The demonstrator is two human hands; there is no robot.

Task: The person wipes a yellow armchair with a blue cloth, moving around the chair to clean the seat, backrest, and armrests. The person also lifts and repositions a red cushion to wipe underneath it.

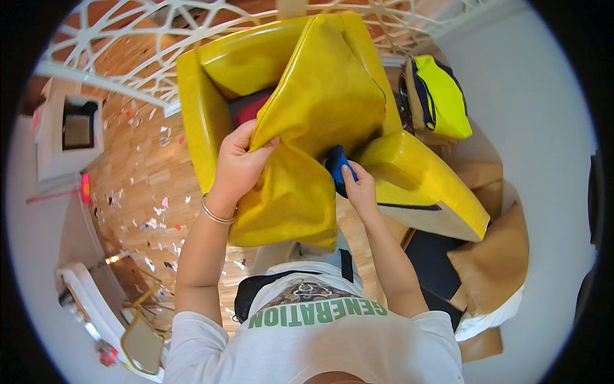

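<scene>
Before me stands a yellow armchair (196, 139) with a glossy, leather-like covering. My left hand (244, 161) grips the edge of a loose yellow cover (331, 96), which is lifted and hangs in folds over the seat. My right hand (357, 185) holds a small blue and black object (339, 170), perhaps a cloth or pad, close to the cover's right side. Behind the cover, dark and red material (249, 108) shows inside the chair. At the right, a yellow cushion or chair part (422, 182) with a pale underside leans against the armchair.
Paper scraps (160, 211) litter the wooden floor at left. A white lattice screen (129, 53) stands behind the armchair. Brown sheets or cardboard (499, 259) lie at right, below a neon-yellow and dark garment or bag (443, 96). A white box-like unit (72, 158) stands far left.
</scene>
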